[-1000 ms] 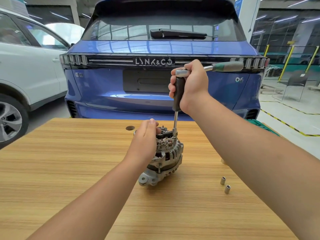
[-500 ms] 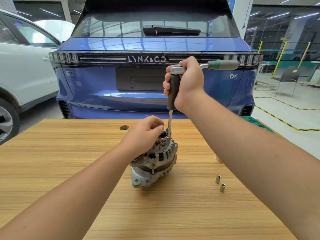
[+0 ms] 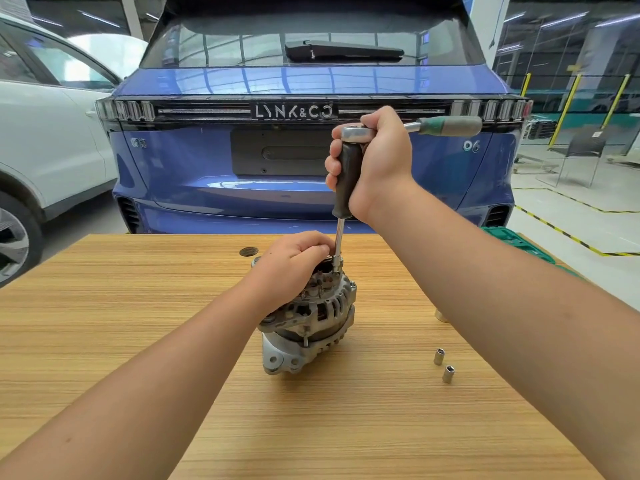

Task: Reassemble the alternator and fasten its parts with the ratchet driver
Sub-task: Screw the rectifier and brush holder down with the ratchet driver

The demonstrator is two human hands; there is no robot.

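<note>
Two hands busy: the left hand (image 3: pixel 294 261), flat on top a second ago, now curls round the top of the grey cast-metal alternator (image 3: pixel 311 320) mid wooden tabletop (image 3: pixel 104 323). The right hand (image 3: pixel 374 161) still grips the black-handled ratchet driver (image 3: pixel 346 181), its socket seated on the alternator's top (fastening likely underway).

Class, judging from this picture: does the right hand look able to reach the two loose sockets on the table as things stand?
Probably yes, once freed: the right hand grips the ratchet driver, but the two sockets lie uncovered on the table beneath that forearm.
</note>
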